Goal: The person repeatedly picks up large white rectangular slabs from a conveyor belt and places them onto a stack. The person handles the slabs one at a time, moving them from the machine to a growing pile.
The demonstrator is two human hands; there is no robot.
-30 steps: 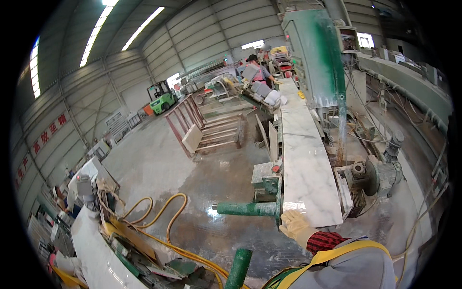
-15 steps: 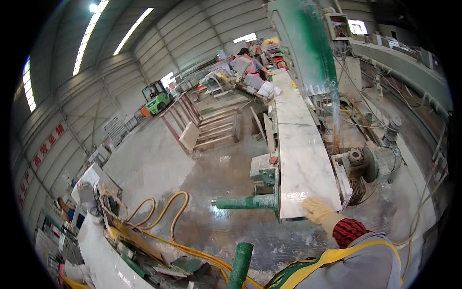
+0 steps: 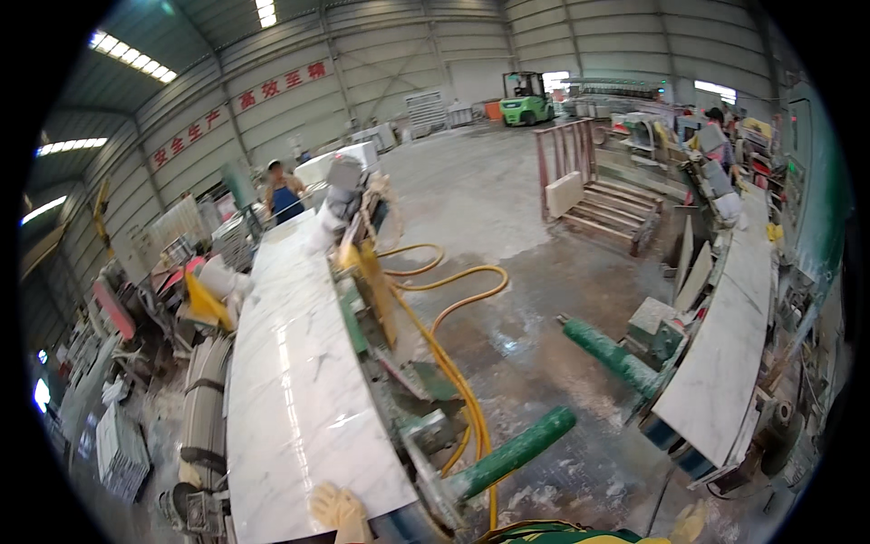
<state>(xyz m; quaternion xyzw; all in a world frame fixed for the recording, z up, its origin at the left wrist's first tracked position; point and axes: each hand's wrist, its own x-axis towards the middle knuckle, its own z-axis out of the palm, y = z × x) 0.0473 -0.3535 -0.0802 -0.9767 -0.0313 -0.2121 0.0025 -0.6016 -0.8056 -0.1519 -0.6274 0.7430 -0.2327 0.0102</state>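
Note:
A long white marble slab with grey veins (image 3: 294, 390) runs away from me on the left bed. My left hand (image 3: 340, 510), in a cream work glove, lies flat on its near end, fingers stretched out, gripping nothing. Low at the right, my right hand (image 3: 691, 523) wears a similar glove and is partly cut off by the frame edge. It hangs off the near end of a second marble slab (image 3: 725, 381), apart from it, its fingers too unclear to read. Beside the left slab's near end, a green bar (image 3: 517, 451) sticks out over the floor.
Yellow hoses (image 3: 453, 363) loop across the wet floor between the beds. Another green bar (image 3: 612, 356) juts from the right bed. Farther off are a slatted rack (image 3: 607, 208), a green forklift (image 3: 527, 107) and a person in a blue apron (image 3: 285, 194).
My view has swung left, bringing the left slab and my left hand into sight. My right hand has come off the right slab and now sits low near the frame's edge.

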